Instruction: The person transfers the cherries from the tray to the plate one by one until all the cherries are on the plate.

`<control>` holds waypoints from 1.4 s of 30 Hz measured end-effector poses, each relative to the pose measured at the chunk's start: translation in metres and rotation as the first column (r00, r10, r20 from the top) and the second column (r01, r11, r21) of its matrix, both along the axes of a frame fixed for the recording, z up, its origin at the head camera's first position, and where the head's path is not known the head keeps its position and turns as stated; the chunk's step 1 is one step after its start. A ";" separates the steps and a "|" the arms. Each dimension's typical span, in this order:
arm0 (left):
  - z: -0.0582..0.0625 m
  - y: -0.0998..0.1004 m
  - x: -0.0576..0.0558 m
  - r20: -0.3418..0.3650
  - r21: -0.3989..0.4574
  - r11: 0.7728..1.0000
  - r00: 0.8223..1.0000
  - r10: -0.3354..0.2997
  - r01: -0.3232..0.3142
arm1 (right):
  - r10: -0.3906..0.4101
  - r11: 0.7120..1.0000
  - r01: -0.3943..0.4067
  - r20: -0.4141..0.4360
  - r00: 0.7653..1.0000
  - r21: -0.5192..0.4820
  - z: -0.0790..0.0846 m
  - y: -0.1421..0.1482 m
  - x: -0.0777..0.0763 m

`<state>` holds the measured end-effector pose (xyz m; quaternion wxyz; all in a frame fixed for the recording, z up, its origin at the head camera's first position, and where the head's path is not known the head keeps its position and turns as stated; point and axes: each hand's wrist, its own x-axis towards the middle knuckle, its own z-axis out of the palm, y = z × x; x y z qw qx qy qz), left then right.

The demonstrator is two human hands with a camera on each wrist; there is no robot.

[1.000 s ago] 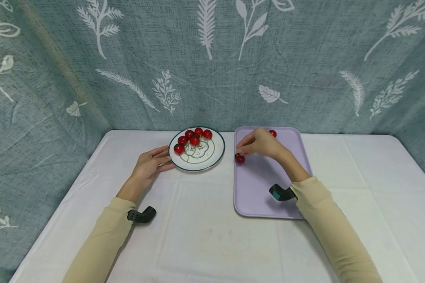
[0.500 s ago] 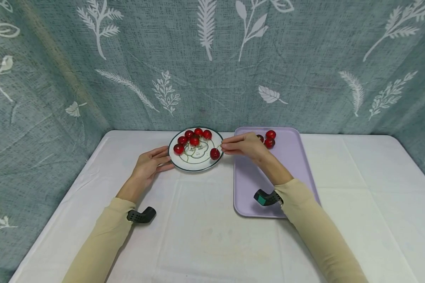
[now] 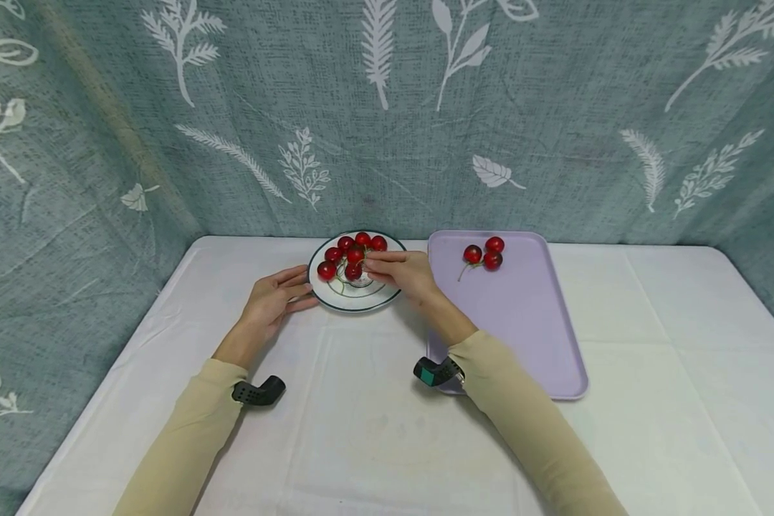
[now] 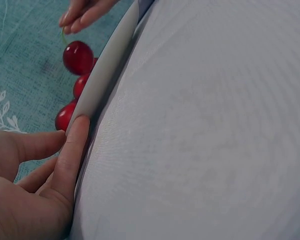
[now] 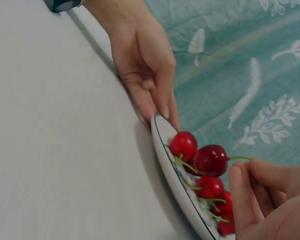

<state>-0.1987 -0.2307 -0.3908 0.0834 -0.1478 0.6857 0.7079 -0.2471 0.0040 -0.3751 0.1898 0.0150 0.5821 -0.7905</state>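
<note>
A white plate with a dark rim [image 3: 387,290] holds several red cherries [image 3: 326,270], their green stems lying inward. My left hand [image 3: 267,304] holds the plate's left edge, its fingers at the rim in the left wrist view. Over the plate, my right hand [image 3: 405,272] pinches the green stem of a dark red cherry [image 5: 210,160] between thumb and fingers. That cherry hangs near the others; whether it touches them I cannot tell. In the left wrist view the fingertips of the right hand [image 4: 85,14] show above the hanging cherry [image 4: 78,58].
Right of the plate lies a lilac tray [image 3: 509,330] with three stemmed cherries [image 3: 493,260] near its far end. A white cloth [image 3: 361,430] covers the table. Behind hangs a teal curtain [image 3: 387,143] with white leaf prints.
My right hand has carried the cherry by its stem leftward from the lilac tray to above the plate. The left hand has stayed at the plate's edge.
</note>
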 end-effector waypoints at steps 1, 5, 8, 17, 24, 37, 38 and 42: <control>0.000 0.000 0.000 -0.001 -0.003 1.000 1.000 -0.001 0.001 | -0.011 1.000 0.011 -0.007 1.000 0.003 -0.001 -0.004 0.000; 0.000 0.000 -0.001 -0.001 -0.011 1.000 1.000 -0.002 0.002 | -0.051 0.995 0.059 -0.092 0.994 0.084 -0.004 -0.015 -0.001; 0.001 0.000 -0.001 0.005 -0.001 1.000 1.000 0.000 0.000 | -0.022 0.945 0.099 -0.244 0.970 0.311 -0.008 -0.021 0.001; 0.005 0.002 0.001 0.000 0.014 1.000 1.000 -0.006 0.006 | 0.082 0.682 0.278 -0.449 0.890 0.676 -0.008 -0.029 0.007; 0.004 0.002 0.001 -0.010 0.002 1.000 1.000 -0.004 0.004 | 0.146 0.606 0.307 -0.482 0.864 0.734 -0.006 -0.032 0.005; 0.001 0.002 0.001 -0.017 0.002 1.000 1.000 -0.010 0.010 | 0.186 0.632 0.250 -0.456 0.870 0.733 -0.006 -0.041 0.011; 0.001 0.001 0.001 -0.016 -0.001 1.000 1.000 -0.008 0.008 | 0.186 0.629 0.248 -0.452 0.872 0.737 -0.006 -0.041 0.011; 0.000 0.002 0.001 -0.014 -0.002 1.000 1.000 -0.007 0.007 | 0.192 0.613 0.243 -0.440 0.877 0.752 -0.005 -0.038 0.010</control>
